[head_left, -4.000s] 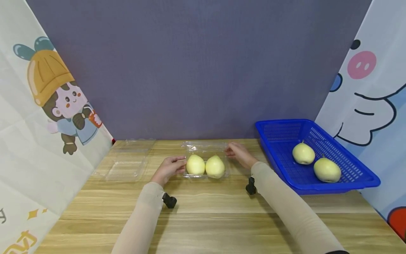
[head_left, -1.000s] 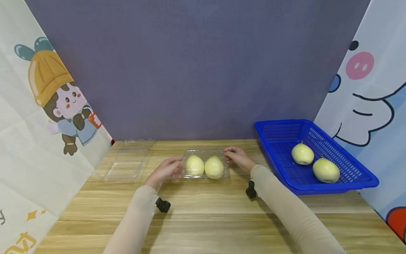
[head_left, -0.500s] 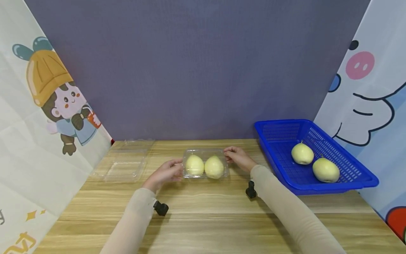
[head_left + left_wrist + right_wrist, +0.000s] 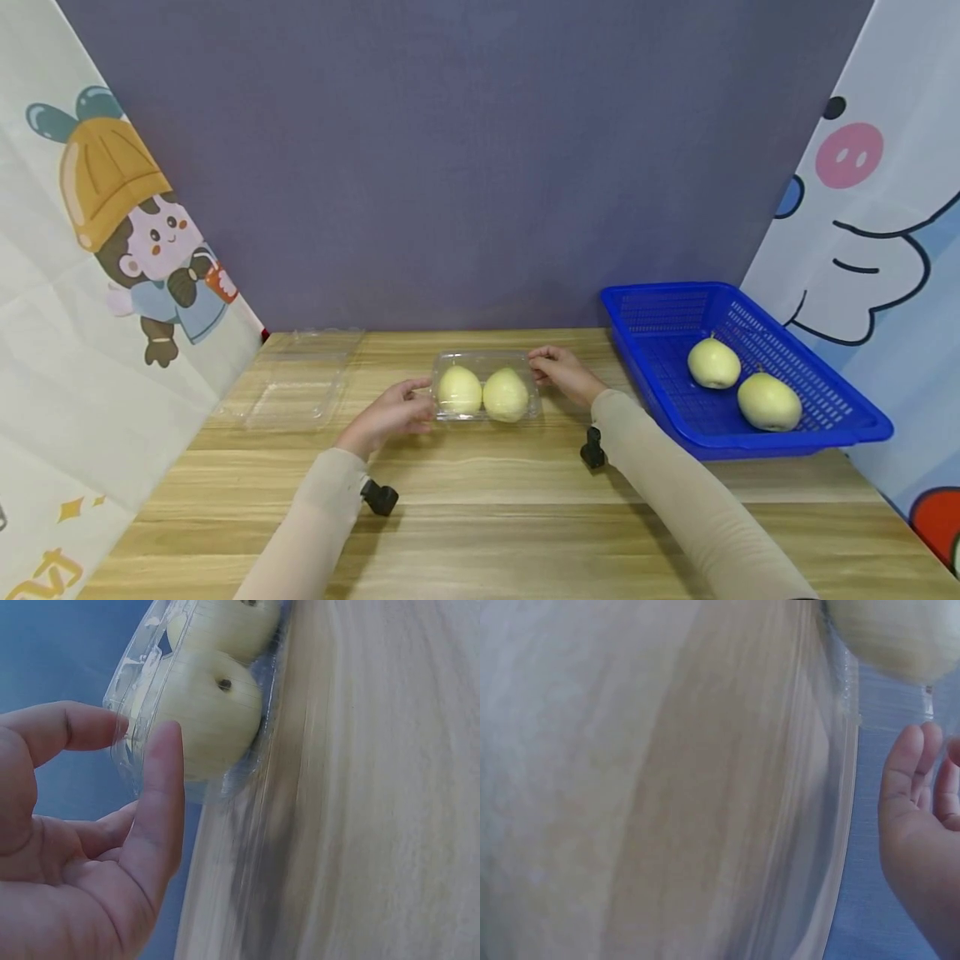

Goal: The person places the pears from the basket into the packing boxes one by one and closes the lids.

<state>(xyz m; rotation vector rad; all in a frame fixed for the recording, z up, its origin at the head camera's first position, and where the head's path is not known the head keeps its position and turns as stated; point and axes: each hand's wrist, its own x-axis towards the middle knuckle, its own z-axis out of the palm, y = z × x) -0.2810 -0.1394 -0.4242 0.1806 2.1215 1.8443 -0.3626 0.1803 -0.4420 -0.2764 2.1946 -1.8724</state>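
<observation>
In the head view, a clear plastic clamshell box [image 4: 486, 360] stands mid-table with its lid down over two pale yellow-green pears, a left pear [image 4: 459, 391] and a right pear [image 4: 506, 395]. My left hand [image 4: 386, 418] is at the box's left end. In the left wrist view its fingers are extended and spread, one fingertip [image 4: 116, 727] at the clear rim and another finger in front of the side. With bent fingers, my right hand [image 4: 564, 373] pinches the box's right end near the back corner. The right wrist view shows that hand [image 4: 922, 817] only partly.
At the right stands a blue plastic basket [image 4: 660, 408] holding two more pears, one farther back [image 4: 714, 363] and one nearer [image 4: 769, 402]. Another clear plastic box [image 4: 292, 400], opened out, lies at the table's left. A grey-blue panel [image 4: 435, 167] rises behind the wooden table [image 4: 480, 517].
Four seconds ago the clamshell's lid stood raised at the back; by one second ago it was down over the pears. My left hand has since shifted slightly, while the right stays put.
</observation>
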